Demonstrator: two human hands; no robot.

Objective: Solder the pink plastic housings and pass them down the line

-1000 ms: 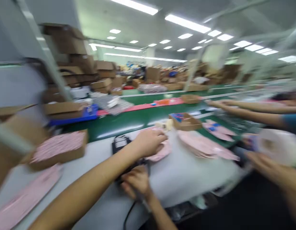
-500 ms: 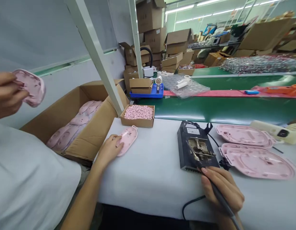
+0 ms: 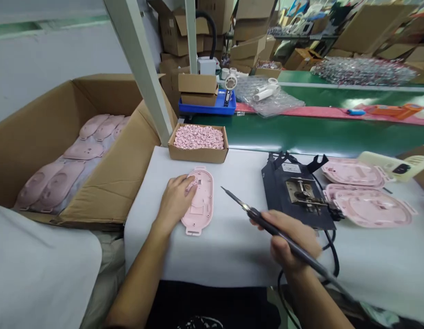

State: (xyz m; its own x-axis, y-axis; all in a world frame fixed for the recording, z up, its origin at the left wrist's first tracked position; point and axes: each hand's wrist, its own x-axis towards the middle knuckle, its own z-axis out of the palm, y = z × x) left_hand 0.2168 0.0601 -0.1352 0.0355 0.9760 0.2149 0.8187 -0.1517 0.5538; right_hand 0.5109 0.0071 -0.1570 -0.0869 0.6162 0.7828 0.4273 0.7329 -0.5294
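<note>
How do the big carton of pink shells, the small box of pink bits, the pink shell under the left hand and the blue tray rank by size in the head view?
1. big carton
2. small box
3. blue tray and pink shell: similar in the picture; the tray sits farther off, so unsure.

The left hand (image 3: 175, 201) covers the near-left edge of the pink housing (image 3: 200, 201). The soldering iron (image 3: 266, 224) runs through the right hand (image 3: 290, 240), its rear hidden. The cardboard box (image 3: 129, 160) is cut off at the left edge; the label on the black station (image 3: 296, 192) is too small to read.

shell (image 3: 200, 201) – pale pink | soldering iron (image 3: 266, 222) – black | small box (image 3: 198, 148) – brown, pink bits
</note>
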